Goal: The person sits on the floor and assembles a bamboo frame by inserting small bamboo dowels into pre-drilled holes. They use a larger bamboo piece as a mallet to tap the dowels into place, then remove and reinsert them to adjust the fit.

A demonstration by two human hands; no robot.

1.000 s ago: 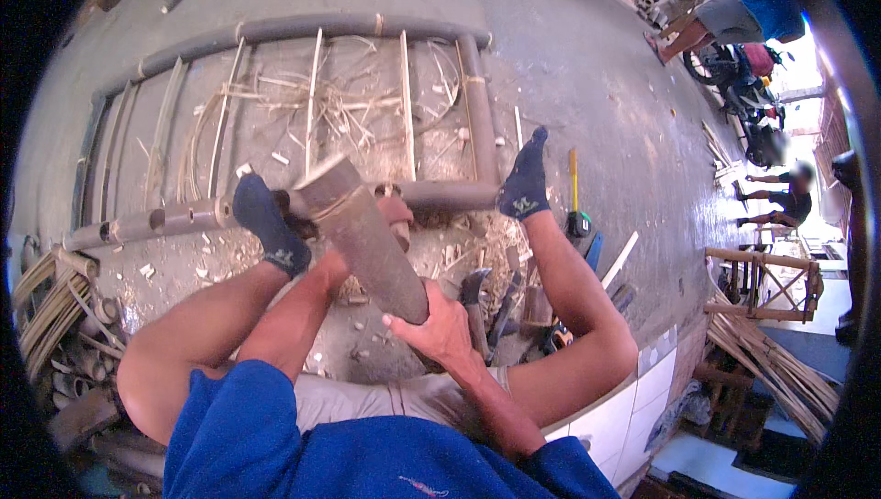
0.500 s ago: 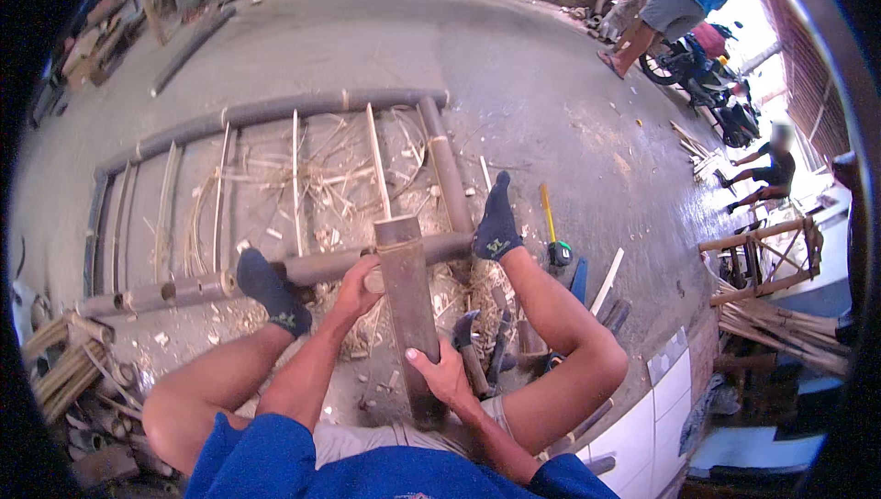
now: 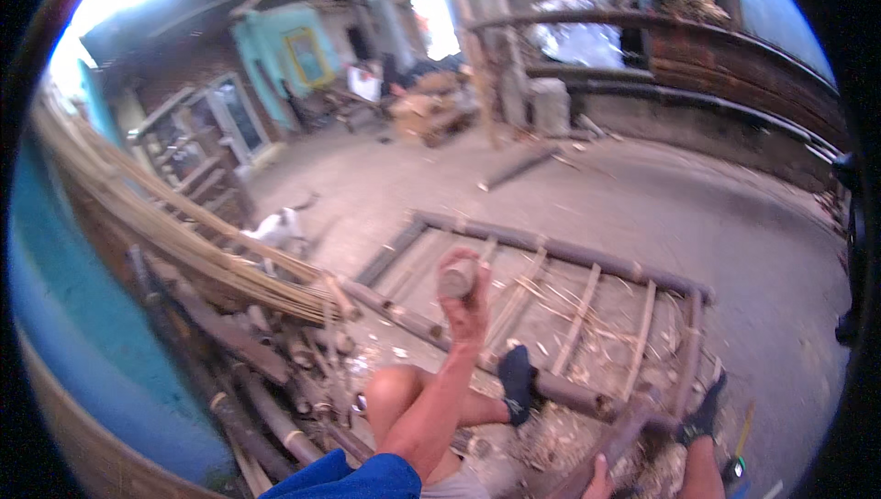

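Observation:
My left hand [image 3: 466, 311], raised, is closed round a short wooden cylinder whose round flat end [image 3: 456, 279] faces up toward me. Its far end is hidden. Low in the view, my right hand [image 3: 598, 481] shows only in part, gripping a thick dark bamboo pole [image 3: 601, 448] that slants between my legs. Beyond my feet lies a bamboo frame [image 3: 587, 256] with several thin cross slats [image 3: 576, 320]. My socked left foot [image 3: 517, 380] rests near the frame's close rail [image 3: 574, 393], and the right foot [image 3: 702, 412] is by its right end.
Bamboo poles [image 3: 266, 407] are heaped at my left, under a bundle of long thin strips [image 3: 202, 224]. Wood shavings [image 3: 560, 435] litter the floor. A blurred white animal [image 3: 278, 228] is beyond. A loose dark pole [image 3: 518, 168] lies past the frame; a tape measure [image 3: 734, 470] lies lower right.
My view has swung left and up. My left hand has lifted the wooden cylinder away from the bamboo pole. My right hand stays on the pole.

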